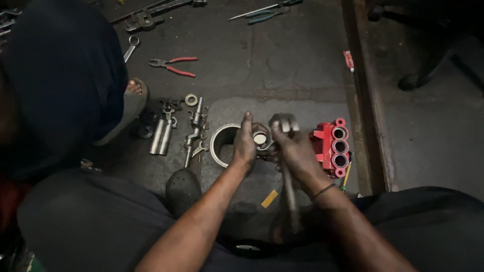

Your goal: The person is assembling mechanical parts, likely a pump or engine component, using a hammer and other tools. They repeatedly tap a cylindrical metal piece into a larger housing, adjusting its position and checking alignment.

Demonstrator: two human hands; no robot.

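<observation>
Two bare hands work close together over a dark concrete floor (282,55). Left hand (245,143) has its grip pinched round a small metal cylinder (260,138) w/ a pale round face, held just above a steel ring (218,146) that lies on the floor. Right hand (297,153) is closed round the handle of a hammer (285,151) — its head sits right beside the cylinder, handle running down toward the person's lap and blurred. Just right of that hand lies a red brake caliper (330,146) w/ three round bores, a yellow-handled tool (346,177) poking out below it. Left of the ring: a cluster of metal pins, bolts and small parts (179,128), plus a washer (191,99). Further up lie red-handled pliers (173,66), a ring spanner (131,46), a pipe wrench (143,21) and screwdrivers (264,11). Another person's sandalled foot (135,90) shows at left — apart from the hands.
</observation>
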